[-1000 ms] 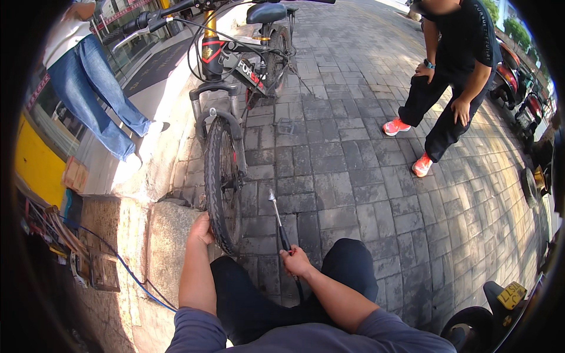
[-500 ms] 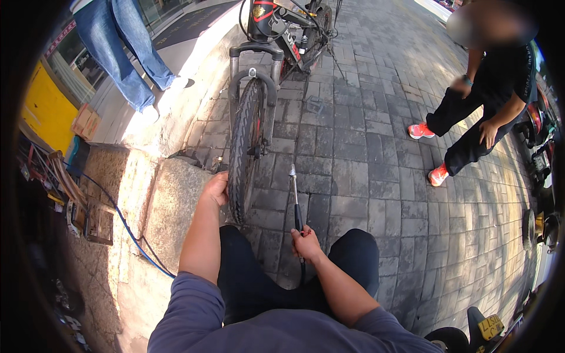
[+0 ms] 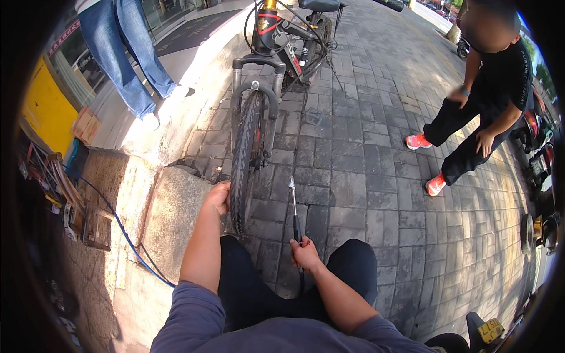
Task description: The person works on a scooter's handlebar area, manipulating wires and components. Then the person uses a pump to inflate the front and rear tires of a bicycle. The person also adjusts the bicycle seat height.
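Observation:
A mountain bike stands before me, its front wheel (image 3: 240, 165) between the fork legs and its knobbly tyre towards me. My left hand (image 3: 219, 197) is at the wheel's left side, low down, with curled fingers. Their tips are hidden by the tyre, so what they pinch, if anything, does not show. In my right hand (image 3: 305, 254) is a tyre inflator wand (image 3: 295, 206), gripped by its black handle. Its slim metal tube points away from me, and the silver tip is right of the wheel, apart from it. A black hose (image 3: 302, 282) runs down from the handle between my knees.
A stone step (image 3: 176, 206) borders the grey paving (image 3: 359, 200) on the left, with a blue hose (image 3: 126, 229) and a tool pile (image 3: 70, 203) beyond. One person in jeans (image 3: 120, 53) stands at upper left; another in black (image 3: 494, 100) leans forward at right. Parked motorbikes line the right edge.
The view has tilted up slightly, so the bike's saddle now shows and things sit a little lower. Both hands keep their holds, and the wand stays right of the wheel.

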Demonstrator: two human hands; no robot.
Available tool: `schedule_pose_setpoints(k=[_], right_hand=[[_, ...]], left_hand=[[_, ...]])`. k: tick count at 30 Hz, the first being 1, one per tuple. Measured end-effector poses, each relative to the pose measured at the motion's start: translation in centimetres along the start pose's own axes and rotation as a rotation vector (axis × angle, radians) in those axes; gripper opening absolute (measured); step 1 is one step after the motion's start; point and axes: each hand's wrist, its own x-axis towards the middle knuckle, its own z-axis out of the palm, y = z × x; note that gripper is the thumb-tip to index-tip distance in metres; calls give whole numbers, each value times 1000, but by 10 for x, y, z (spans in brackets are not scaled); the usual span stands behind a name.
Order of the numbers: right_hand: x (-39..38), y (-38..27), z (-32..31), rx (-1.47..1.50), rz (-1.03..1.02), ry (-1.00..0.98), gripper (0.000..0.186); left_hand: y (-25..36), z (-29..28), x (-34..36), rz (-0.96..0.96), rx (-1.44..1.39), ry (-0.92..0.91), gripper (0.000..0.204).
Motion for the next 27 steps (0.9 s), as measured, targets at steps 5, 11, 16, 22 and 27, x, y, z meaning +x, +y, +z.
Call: schedule_pose_setpoints(k=[5,11,16,22,27], right_hand=[[1,3,1,-17,6,1,21],[3,4,3,-83,-19,35,26],[3,7,2,-78,-6,44,26],[3,7,1,-49,-17,28,25],[-1,4,1,-54,27,14,23]], left_hand=[[-1,-1,0,47,-34,1,24],[1,6,1,40,-19,-1,23],[1,9,-1,61,-51,22,24],[4,6,2,85,4,-2,25],[2,4,5,77,46,32,25]])
